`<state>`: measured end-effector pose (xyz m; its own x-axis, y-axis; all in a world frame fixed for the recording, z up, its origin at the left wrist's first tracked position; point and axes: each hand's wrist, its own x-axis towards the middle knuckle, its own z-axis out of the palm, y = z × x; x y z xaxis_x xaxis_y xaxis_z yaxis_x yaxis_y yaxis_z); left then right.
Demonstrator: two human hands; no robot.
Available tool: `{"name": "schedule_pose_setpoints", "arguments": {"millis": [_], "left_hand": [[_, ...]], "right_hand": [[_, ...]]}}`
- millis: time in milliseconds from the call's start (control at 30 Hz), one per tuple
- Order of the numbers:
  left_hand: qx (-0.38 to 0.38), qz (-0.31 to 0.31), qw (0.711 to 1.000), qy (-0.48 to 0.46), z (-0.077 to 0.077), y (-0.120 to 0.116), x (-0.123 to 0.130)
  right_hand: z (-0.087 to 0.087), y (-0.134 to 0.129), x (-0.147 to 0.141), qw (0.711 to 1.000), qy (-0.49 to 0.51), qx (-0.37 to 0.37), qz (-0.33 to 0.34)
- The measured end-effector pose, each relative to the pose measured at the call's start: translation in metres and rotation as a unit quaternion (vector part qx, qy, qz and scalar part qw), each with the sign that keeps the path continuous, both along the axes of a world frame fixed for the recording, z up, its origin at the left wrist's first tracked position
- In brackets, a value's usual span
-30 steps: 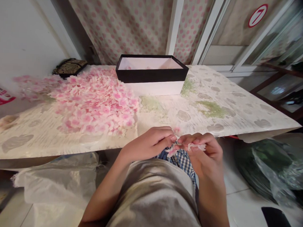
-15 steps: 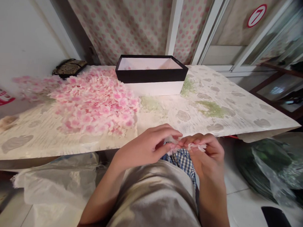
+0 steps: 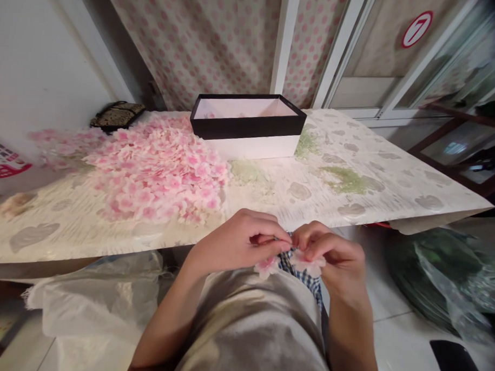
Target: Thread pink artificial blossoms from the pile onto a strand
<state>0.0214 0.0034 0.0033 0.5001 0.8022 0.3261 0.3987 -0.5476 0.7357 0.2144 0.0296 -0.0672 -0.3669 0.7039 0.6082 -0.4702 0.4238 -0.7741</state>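
Note:
My left hand [image 3: 245, 239] and my right hand [image 3: 334, 256] meet fingertip to fingertip over my lap, just before the table's front edge. Each is closed in a pinch. A pale pink artificial flower [image 3: 266, 266] hangs beneath my left fingers. Whitish-pink petals of another artificial flower [image 3: 310, 262] show under my right thumb and fingers. What lies right between the fingertips is too small to make out. A big heap of pink artificial flowers [image 3: 162, 171] spreads over the table to the left of my hands.
A white box with a black rim [image 3: 247, 128] stands at the table's back. Small green pieces [image 3: 345, 179] lie in patches beside it. A dark patterned case [image 3: 118, 116] sits at the back left. Plastic bags [image 3: 97, 299] hang below the front edge; a green bundle [image 3: 435, 268] is on the right.
Both hands have turned and the fingertips have drawn together. The petals, bunched up between the fingers before, now hang lower and show more of their pink faces.

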Motion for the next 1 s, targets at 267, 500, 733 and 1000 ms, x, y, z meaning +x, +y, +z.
{"name": "schedule_pose_setpoints", "arguments": {"millis": [267, 500, 733, 1000], "left_hand": [[0.01, -0.044, 0.999, 0.004, 0.006, -0.005, 0.005], [-0.017, -0.068, 0.996, 0.054, 0.002, -0.002, 0.009], [-0.054, -0.114, 0.988, 0.094, 0.008, -0.008, 0.012], [0.089, 0.191, 0.977, 0.04, 0.071, 0.104, -0.028]], "right_hand": [[0.008, -0.005, 0.002, 0.998, -0.057, 0.036, -0.014], [0.009, -0.003, 0.007, 0.996, -0.086, -0.002, 0.037], [0.008, -0.003, 0.004, 0.993, -0.074, -0.023, 0.086], [-0.003, 0.007, 0.014, 0.989, -0.118, -0.085, 0.034]]}}
